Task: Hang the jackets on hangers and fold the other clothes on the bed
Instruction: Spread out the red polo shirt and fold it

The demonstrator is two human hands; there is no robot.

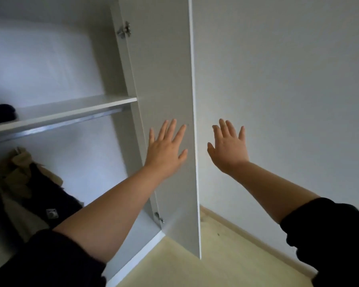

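A tan jacket and a dark jacket are bunched under the rail inside the wardrobe, well left of the open white door. A folded dark garment lies on the shelf, also left of the door. The left hand, fingers straight and spread, is over the door's inner face; I cannot tell whether it touches. The right hand, likewise spread and holding nothing, is just right of the door's edge, before the wall.
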